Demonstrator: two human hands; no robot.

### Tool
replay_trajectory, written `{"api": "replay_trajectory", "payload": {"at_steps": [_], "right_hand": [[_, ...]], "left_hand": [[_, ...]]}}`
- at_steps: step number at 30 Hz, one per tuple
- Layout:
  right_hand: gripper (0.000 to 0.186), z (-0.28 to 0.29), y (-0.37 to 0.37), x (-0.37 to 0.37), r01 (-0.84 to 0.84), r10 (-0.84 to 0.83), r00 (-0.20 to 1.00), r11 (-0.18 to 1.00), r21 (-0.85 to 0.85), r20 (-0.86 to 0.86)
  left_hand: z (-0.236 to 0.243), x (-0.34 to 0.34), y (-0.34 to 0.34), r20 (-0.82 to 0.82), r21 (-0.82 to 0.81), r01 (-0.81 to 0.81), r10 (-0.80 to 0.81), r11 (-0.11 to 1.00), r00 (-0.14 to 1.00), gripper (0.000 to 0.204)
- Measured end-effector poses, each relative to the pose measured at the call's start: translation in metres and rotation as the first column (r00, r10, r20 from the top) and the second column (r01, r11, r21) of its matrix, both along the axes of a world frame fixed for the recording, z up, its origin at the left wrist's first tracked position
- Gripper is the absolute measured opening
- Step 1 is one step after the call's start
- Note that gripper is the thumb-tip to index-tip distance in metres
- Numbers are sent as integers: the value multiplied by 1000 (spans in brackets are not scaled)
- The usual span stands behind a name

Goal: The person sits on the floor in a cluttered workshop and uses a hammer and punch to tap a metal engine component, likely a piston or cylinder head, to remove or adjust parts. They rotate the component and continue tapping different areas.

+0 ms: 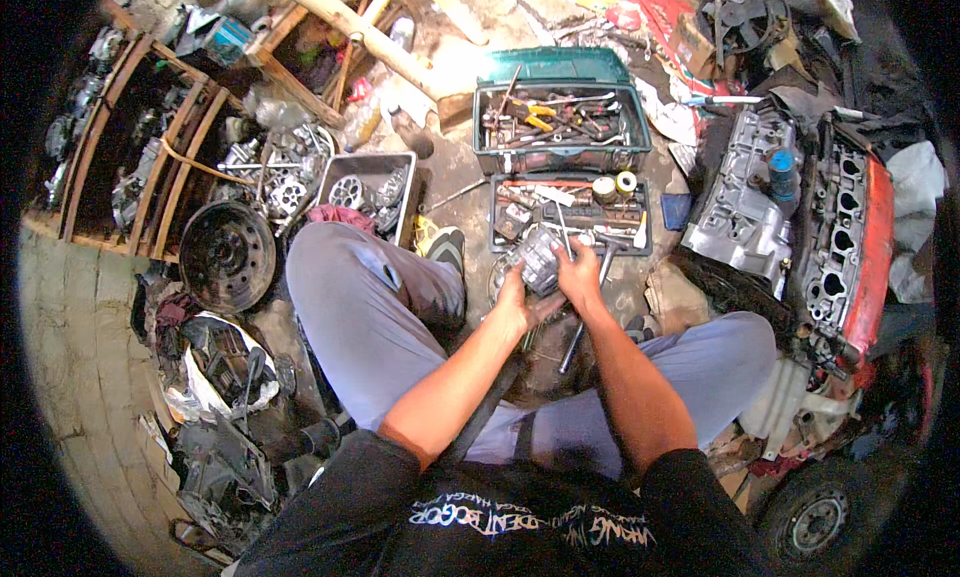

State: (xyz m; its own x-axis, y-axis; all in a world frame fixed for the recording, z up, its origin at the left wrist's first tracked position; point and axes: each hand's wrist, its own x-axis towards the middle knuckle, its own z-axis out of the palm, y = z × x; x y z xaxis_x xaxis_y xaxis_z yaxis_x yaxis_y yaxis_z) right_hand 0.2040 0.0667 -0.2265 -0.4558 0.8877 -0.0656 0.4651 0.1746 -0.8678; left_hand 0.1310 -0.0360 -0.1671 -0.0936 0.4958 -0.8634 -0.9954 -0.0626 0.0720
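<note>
Left hand (pixel 513 289) clasped round silvery ribbed metal part (pixel 538 262), held up just short of tool tray (pixel 649 202); right hand (pixel 580 277) close beside, gripping slim rod (pixel 562 222). Part looks rigid, probably dense, maybe oily-slick; best cradled by broad sides. Farther out: open green toolbox (pixel 548 69).

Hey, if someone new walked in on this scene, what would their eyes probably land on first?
Likely the silvery metal part at the centre, held between the person's left hand and right hand. Just beyond it, the open green-lidded toolbox crammed with tools stands out. Then perhaps the large silver casting at the right and the dark round wheel at the left.
</note>
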Motion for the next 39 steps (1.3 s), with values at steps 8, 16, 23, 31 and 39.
{"api": "replay_trajectory", "payload": {"at_steps": [8,16,23,31,39], "right_hand": [[53,63,12,8,161,-163,985,986,40,50],[46,76,29,7,259,-252,959,965,37,-130],[47,85,36,26,181,-170,970,982,53,-172],[50,84,37,60,25,-21,996,999,35,-88],[39,146,5,79,-326,318,934,945,-25,-161]], "left_hand": [[172,3,-84,-805,-37,186,-140,982,577,58],[281,-14,-149,-999,47,4,47,999,7,27],[240,-37,-134,-986,25,13,23,1000,165,21],[165,-39,-95,-923,-51,155,-106,987,370,31],[119,-1,-79,-874,-303,555,-459,775,162,63]]}}
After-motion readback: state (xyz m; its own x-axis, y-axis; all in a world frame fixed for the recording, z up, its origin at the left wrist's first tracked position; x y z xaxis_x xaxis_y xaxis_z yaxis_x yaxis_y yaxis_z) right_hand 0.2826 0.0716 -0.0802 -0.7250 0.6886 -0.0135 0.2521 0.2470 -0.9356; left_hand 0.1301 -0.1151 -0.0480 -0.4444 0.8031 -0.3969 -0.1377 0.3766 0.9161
